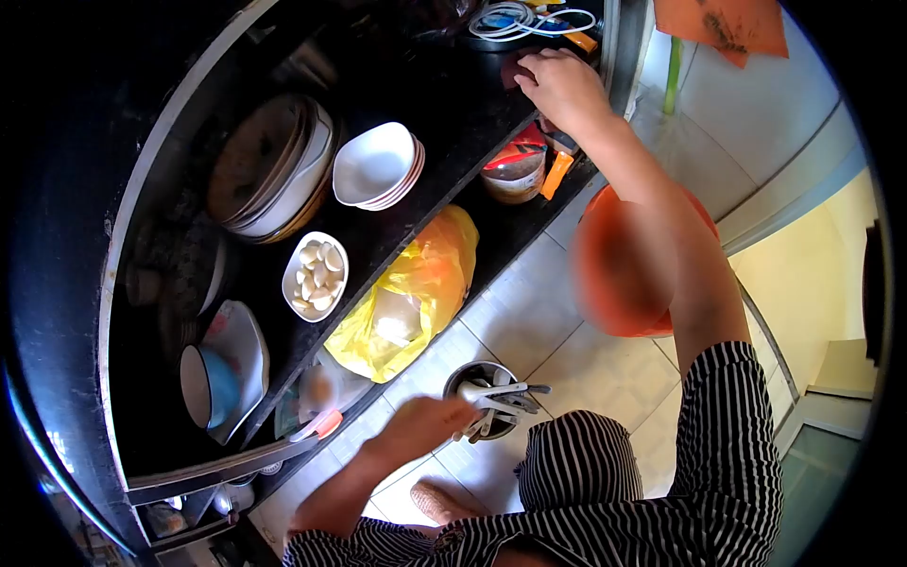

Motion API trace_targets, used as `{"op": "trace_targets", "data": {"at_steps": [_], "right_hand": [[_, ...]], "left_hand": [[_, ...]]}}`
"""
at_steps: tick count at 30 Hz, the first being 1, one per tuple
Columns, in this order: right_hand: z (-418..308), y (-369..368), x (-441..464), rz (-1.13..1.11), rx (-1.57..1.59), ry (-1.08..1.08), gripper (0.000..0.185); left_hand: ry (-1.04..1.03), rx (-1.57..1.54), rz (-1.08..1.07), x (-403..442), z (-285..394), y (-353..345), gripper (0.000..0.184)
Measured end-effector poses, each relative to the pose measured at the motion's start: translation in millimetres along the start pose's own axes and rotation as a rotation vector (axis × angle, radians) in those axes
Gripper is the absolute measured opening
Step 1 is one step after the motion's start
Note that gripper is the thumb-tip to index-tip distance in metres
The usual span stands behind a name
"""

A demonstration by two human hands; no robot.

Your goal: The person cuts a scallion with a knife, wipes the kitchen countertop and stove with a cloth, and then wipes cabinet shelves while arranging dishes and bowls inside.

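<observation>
My right hand (pixel 565 87) reaches onto the upper shelf, its fingers curled at a dark reddish thing (pixel 513 72) whose kind I cannot make out. A coiled white cable (pixel 505 21) lies just beyond it. My left hand (pixel 427 425) hangs lower down, smeared by motion, so its fingers do not show clearly. Close beside it on the floor stands a metal container (pixel 452 383) holding several spoons (pixel 505 389). On the shelf are a stack of white bowls (pixel 373 168) and a small white dish (pixel 287 283) of peeled garlic cloves (pixel 319 274).
A yellow plastic bag (pixel 364 335) sits on the lower shelf, with a red-lidded tub (pixel 515 175) farther along. Stacked plates (pixel 283 180) and a blue bowl (pixel 222 387) stand deeper in the cabinet. An orange-red bucket (pixel 619 269) is on the tiled floor (pixel 515 302).
</observation>
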State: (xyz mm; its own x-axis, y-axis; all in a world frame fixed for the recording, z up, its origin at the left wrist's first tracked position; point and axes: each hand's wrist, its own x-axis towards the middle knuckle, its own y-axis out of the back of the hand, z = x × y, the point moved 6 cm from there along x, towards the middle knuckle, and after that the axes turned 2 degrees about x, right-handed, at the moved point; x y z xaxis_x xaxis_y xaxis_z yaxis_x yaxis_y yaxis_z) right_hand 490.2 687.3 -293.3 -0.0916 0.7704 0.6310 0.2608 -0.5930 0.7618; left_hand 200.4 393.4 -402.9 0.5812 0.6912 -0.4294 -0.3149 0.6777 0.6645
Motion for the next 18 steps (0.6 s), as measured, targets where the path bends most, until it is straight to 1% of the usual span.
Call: {"op": "trace_targets", "data": {"at_steps": [1,2,3,4,5,6,7,9,10,12,13,14,15,16,17,18], "right_hand": [[-0.1,0.0,0.0,-0.002,0.01,-0.002,0.03],[0.6,-0.2,0.6,0.005,0.017,-0.009,0.029],[0.5,0.2,1.2,0.014,0.025,-0.016,0.029],[0.3,0.9,1.2,0.014,0.038,-0.032,0.028],[1.1,-0.1,1.5,0.018,0.045,-0.033,0.028],[2.4,-1.3,1.4,0.025,0.037,-0.021,0.028],[2.7,-1.6,0.9,0.032,0.027,-0.009,0.028],[2.2,-0.3,-0.3,0.029,0.043,-0.022,0.027],[3.2,-0.5,-0.3,0.028,0.056,-0.034,0.025],[4.4,-1.2,-1.0,0.038,0.06,-0.04,0.025],[5.1,-2.3,-1.3,0.048,0.061,-0.046,0.026],[6.6,-4.6,-1.9,0.047,0.071,-0.047,0.026],[6.3,-4.1,-2.4,0.087,0.063,-0.017,0.026],[5.3,-2.8,-3.1,0.127,0.054,0.012,0.025],[4.8,-1.3,-2.6,0.127,0.062,0.012,0.025],[4.8,-1.2,-0.9,0.091,0.056,0.005,0.025]], "left_hand": [[-0.197,0.046,0.331,-0.6,35.4,43.3,0.017],[-0.197,0.164,0.538,-1.1,57.5,83.8,0.012],[-0.019,0.266,0.694,-0.9,67.3,116.8,0.022],[-0.183,0.578,0.872,1.8,81.6,147.3,0.038],[-0.187,0.676,0.879,10.2,104.1,175.2,0.055],[-0.228,0.745,0.932,19.0,111.4,196.3,0.066],[-0.218,0.747,0.933,30.9,108.9,213.8,0.071],[-0.198,0.834,0.852,47.5,103.8,231.0,0.061],[-0.196,0.838,0.852,50.9,104.1,231.5,0.061],[-0.205,1.049,0.894,55.0,111.2,224.8,0.046],[-0.198,1.054,0.891,55.4,114.3,217.3,0.046],[-0.034,0.505,0.936,50.1,101.0,218.2,0.037],[0.127,-0.045,0.935,43.2,80.6,210.1,0.031],[0.17,-0.614,0.764,42.1,65.4,189.5,0.032],[0.219,-0.968,0.61,43.7,52.0,168.2,0.037],[0.23,-1.09,0.551,45.3,47.9,155.2,0.042]]}}
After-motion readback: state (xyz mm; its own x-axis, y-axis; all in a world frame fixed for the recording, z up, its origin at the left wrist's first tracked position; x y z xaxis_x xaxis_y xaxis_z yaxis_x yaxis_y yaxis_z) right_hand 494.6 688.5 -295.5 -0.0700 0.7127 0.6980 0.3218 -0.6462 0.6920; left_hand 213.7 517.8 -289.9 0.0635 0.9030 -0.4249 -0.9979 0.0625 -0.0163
